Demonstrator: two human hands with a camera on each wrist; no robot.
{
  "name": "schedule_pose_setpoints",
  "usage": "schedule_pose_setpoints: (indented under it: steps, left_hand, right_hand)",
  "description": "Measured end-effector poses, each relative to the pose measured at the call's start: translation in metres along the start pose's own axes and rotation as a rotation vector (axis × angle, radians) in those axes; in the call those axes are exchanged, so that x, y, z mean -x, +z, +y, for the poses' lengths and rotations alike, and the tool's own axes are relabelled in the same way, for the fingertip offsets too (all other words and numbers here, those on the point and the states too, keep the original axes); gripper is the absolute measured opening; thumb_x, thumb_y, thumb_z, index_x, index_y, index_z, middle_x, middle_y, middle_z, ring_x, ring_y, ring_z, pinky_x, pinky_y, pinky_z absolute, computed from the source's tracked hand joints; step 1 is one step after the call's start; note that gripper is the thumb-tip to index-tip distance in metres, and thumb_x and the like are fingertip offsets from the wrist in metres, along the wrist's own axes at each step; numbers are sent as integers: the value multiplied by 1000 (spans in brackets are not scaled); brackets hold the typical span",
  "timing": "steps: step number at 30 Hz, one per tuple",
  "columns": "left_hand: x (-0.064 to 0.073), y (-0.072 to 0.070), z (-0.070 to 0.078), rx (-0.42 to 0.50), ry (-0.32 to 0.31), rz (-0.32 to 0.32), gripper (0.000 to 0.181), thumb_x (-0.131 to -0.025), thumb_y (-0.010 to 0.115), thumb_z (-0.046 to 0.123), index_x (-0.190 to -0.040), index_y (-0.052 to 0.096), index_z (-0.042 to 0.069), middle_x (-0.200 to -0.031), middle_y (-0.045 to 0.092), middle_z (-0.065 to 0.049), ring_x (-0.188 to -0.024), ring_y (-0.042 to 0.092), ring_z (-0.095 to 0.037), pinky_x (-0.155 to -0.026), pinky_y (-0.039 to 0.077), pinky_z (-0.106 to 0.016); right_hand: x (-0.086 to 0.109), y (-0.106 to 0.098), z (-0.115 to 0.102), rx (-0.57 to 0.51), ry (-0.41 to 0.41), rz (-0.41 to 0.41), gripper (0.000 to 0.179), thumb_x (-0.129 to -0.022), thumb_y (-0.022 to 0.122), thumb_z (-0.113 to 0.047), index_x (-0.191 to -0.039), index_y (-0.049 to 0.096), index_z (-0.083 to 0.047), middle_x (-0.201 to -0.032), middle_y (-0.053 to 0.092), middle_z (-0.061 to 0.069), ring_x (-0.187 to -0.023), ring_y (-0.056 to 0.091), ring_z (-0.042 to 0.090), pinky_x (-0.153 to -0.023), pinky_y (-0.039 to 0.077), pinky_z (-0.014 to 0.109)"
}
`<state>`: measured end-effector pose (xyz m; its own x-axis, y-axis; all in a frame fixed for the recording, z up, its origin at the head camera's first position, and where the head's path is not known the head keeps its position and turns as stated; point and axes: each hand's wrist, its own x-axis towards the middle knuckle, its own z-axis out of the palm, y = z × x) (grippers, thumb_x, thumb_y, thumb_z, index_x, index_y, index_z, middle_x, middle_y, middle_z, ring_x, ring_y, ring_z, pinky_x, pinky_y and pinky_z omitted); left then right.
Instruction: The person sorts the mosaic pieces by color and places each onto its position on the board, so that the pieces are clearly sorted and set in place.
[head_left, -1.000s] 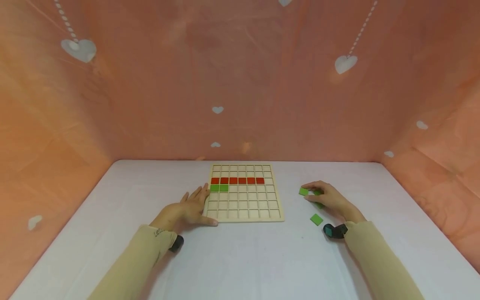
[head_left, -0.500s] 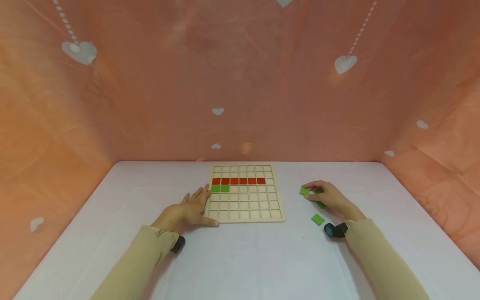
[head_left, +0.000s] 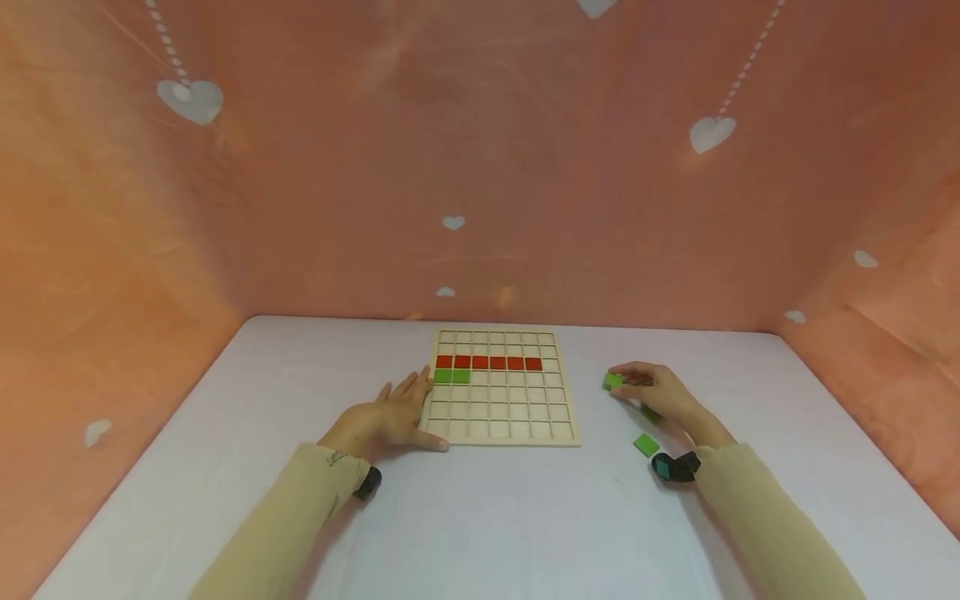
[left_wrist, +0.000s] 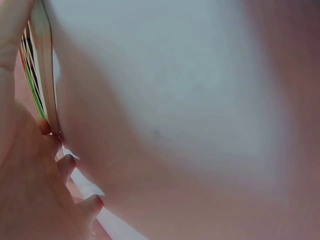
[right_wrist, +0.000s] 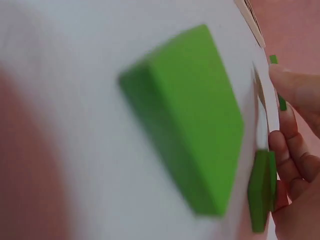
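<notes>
A wooden grid board [head_left: 498,432] lies at the table's middle, with a row of red tiles [head_left: 480,362]. Below it sit two green tiles [head_left: 452,377] at the left. My left hand [head_left: 397,419] rests against the board's left edge, fingers spread, thumb [head_left: 431,441] at the near corner. Right of the board, my right hand [head_left: 666,398] pinches a green square tile [head_left: 612,381] between thumb [right_wrist: 292,87] and fingers. Beneath that hand are more green tiles [right_wrist: 260,192], partly hidden. Another green tile [head_left: 647,445] lies nearer me, large in the right wrist view.
A white-covered table [head_left: 517,525] extends around the board. Orange-pink cloth [head_left: 495,167] with pale hearts encloses the back and both sides. A dark wrist camera [head_left: 675,467] sits by the right sleeve, near the loose tile.
The head view has shifted slightly. My right hand keeps its pinch, and the held tile has risen a little and moved slightly towards the board. My left hand stays at the board's edge.
</notes>
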<state>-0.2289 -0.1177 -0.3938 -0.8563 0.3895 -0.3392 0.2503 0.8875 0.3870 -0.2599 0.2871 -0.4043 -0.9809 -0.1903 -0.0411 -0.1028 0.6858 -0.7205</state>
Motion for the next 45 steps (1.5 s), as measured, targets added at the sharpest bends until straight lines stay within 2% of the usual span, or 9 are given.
schedule_pose_setpoints:
  steps: [4,8,11,16,24,30,38,45]
  left_hand:
    - [1,-1,2,-6,-7,-8,111,-80,71,53,-152,7,-2,-161,-6,-17,-149,-2,-34,-118,0,-56]
    - [1,-1,2,-15,-12,-13,110,-80,70,53,-152,7,-2,-161,-6,-18,-149,-2,-35,-119,1,-56]
    - [1,-1,2,-11,-8,-7,111,-80,71,53,-152,8,-3,-161,-5,-19,-148,-1,-35,-118,1,-57]
    - [0,0,2,-25,-4,-2,111,-79,70,55,-151,8,-3,-161,-5,-19,-148,0,-35,-118,3,-58]
    - [-3,-1,3,-25,-6,-2,110,-80,69,55,-152,8,-2,-161,-5,-18,-148,-1,-35,-118,3,-57]
    - [-5,-4,5,-38,6,-15,110,-82,68,54,-152,5,-2,-161,-6,-17,-149,-2,-34,-119,1,-55]
    - [1,1,2,-20,-14,-12,111,-80,70,54,-152,6,-2,-161,-3,-17,-149,0,-34,-119,1,-55]
    - [5,-1,5,-25,-8,-8,110,-80,69,54,-152,8,-3,-161,-3,-19,-148,0,-36,-118,3,-56]
  right_hand:
    - [-2,2,-7,-31,-9,5,43,-90,67,-23,-127,60,-3,-120,61,20,-106,57,28,-77,46,28]
    - [-6,5,-13,-39,-24,14,44,-89,67,-24,-127,60,-3,-124,61,19,-112,57,32,-88,46,37]
    - [-10,8,-15,-43,-27,27,42,-89,68,-24,-126,61,-4,-124,62,18,-110,57,31,-91,46,40]
    - [-16,13,-19,-66,-28,32,42,-89,68,-24,-126,61,-5,-121,63,16,-107,56,27,-90,44,36]
    - [-21,18,-32,-114,-43,5,42,-88,68,-23,-126,61,-6,-119,63,14,-108,56,26,-93,43,40]
    - [-19,25,-39,-167,-3,-23,46,-86,70,-19,-128,59,-7,-115,64,13,-104,59,22,-89,45,36]
    - [-22,41,-56,-205,-52,-35,41,-85,71,-17,-125,62,-7,-125,60,15,-108,60,26,-88,49,36]
    - [-29,53,-62,-234,-73,-49,41,-86,72,-17,-124,63,-5,-123,62,15,-103,62,23,-89,49,34]
